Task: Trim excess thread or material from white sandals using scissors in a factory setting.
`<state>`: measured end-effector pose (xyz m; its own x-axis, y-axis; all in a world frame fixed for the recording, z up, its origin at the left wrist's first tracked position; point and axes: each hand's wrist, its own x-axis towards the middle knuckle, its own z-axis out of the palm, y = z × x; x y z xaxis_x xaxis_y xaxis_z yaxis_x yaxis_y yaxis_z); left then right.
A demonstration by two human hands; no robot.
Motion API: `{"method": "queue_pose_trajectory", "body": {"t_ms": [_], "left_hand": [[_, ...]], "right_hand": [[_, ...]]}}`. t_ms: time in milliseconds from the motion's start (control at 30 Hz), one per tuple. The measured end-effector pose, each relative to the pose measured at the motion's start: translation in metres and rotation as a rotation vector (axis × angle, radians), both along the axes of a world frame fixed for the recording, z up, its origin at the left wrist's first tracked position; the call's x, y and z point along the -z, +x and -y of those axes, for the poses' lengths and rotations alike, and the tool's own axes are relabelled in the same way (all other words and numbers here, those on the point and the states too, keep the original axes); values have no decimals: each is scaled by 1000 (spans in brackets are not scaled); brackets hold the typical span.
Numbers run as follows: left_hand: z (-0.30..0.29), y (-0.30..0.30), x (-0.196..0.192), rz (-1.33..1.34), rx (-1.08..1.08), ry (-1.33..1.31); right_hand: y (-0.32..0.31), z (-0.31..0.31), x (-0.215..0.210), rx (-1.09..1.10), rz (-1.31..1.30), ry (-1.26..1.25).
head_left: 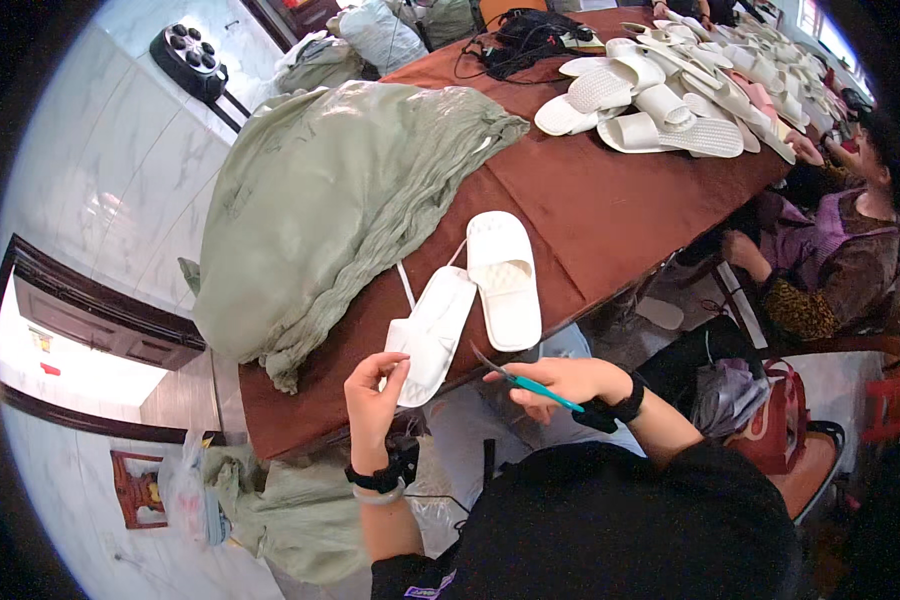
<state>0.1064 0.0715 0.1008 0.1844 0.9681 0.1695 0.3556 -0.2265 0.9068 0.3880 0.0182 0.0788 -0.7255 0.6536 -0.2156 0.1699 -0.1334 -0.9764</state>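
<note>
On the brown-covered table edge in front of me is a white slide slipper [448, 310], tilted, with its strap end toward me. My left hand [376, 388] pinches that end between thumb and fingers. Two thin white strips stand out near its far end. Beside it on the right, a second white slipper [504, 280] lies sole down. My right hand [570, 385] is closed round a slim tool with a turquoise handle [545, 390] and a dark pointed blade. The blade points toward the two slippers, seemingly apart from them. Its exact kind is unclear.
A large grey-green sack [330, 190] covers the table's left part. A heap of white slippers [670, 100] lies at the far right, with a black cord bundle [530, 40] behind. Another person [830, 240] sits at the table's right side. A red bag [775, 420] is lower right.
</note>
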Motion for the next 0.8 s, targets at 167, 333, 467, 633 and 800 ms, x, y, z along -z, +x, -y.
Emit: {"method": "queue_pose_trajectory", "body": {"t_ms": [167,333,467,633,800], "left_hand": [[20,4,-7,144,-120,3],[31,-9,9,154,-75,-16],[36,-18,10,152,-111,14],[48,-54,12,148,-420,95],[90,-145,34,-353,-739,324]], "right_hand": [[-36,-23,19,-63,57,-145],[-70,-36,5,-3,-58,-252],[-77,-43,16,186,-180,-246],[-59,-41,12,435,-279,-113],[-62,-30,-5,352,-15,91]]}}
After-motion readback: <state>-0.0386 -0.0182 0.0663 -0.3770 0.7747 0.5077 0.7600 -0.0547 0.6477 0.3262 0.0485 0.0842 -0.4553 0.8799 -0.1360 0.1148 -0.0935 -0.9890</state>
